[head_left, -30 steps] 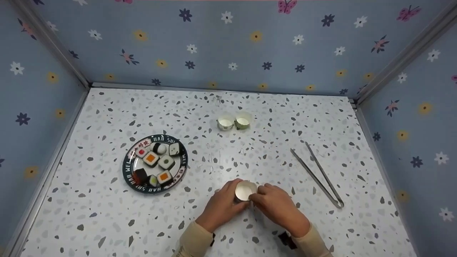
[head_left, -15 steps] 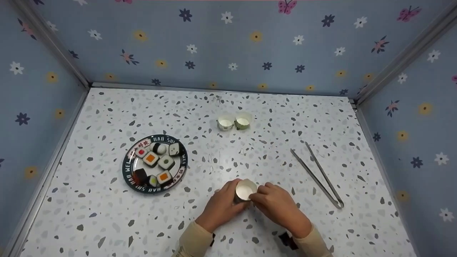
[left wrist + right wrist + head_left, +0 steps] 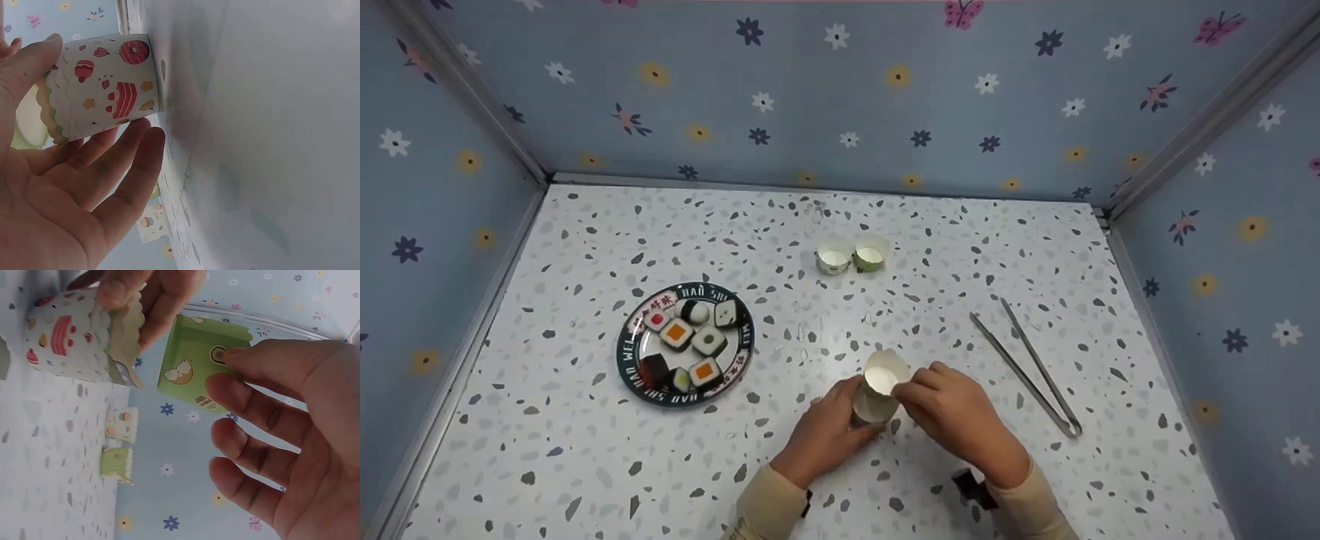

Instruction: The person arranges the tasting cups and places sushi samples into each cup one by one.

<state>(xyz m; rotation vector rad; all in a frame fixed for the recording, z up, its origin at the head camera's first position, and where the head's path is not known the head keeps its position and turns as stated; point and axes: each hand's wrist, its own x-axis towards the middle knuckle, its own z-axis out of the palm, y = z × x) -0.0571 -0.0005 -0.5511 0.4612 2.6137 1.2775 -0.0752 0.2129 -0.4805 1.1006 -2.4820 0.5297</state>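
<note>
My left hand [image 3: 829,431] grips a white paper cupcake cup [image 3: 107,84] printed with red cakes, thumb on one side and fingers on the other. Its base is at the tabletop, and scalloped tan and green edges inside its rim suggest nested cups. A green paper cupcake cup [image 3: 202,365] is pinched at its rim between the thumb and fingers of my right hand [image 3: 956,416]. It is held apart from the white cup, just above it. In the head view the green cup [image 3: 885,373] overlaps the white one.
Two more paper cups, one white [image 3: 833,260] and one green [image 3: 870,259], stand side by side farther back. To the left lies a round plate [image 3: 626,352] bearing several sushi pieces [image 3: 678,334]. Metal tongs [image 3: 1018,372] lie spread at the right. Flowered walls enclose the table.
My right hand has pulled the green cup up out of the white cup and moved slightly right and away from me. The left hand has stayed in place.
</note>
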